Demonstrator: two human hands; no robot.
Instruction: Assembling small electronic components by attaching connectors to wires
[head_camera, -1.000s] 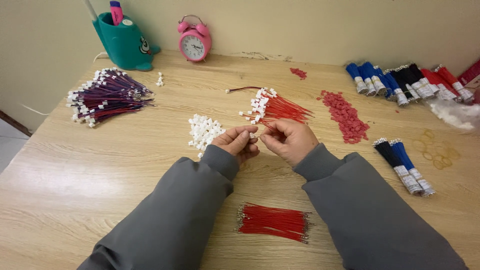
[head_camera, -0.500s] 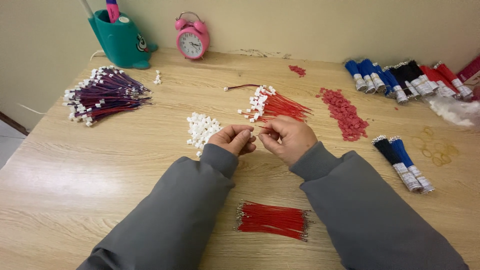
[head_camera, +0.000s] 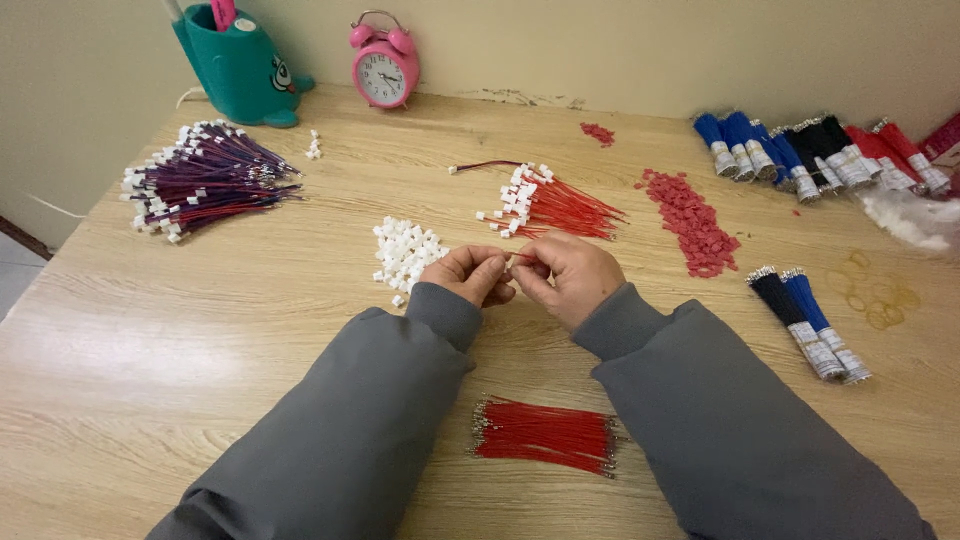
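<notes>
At the middle of the wooden table (head_camera: 180, 330), between your two hands, you hold a thin red wire (head_camera: 517, 258), mostly hidden by your fingers. Your left hand (head_camera: 474, 274) is curled with fingertips pressed together on the wire's end; whether a white connector sits in that pinch cannot be told. Your right hand (head_camera: 567, 274) pinches the wire from the other side, knuckles nearly touching the left hand. Just beside your left hand lies a small heap of white plastic connectors (head_camera: 403, 250). Just beyond your hands is a fan of red wires with white connectors fitted (head_camera: 550, 203). Near your forearms lies a bundle of bare red wires (head_camera: 545, 437). To the right is a strip of red connector housings (head_camera: 692, 218). Far left rests a pile of dark purple and red wired connectors (head_camera: 205, 180).
</notes>
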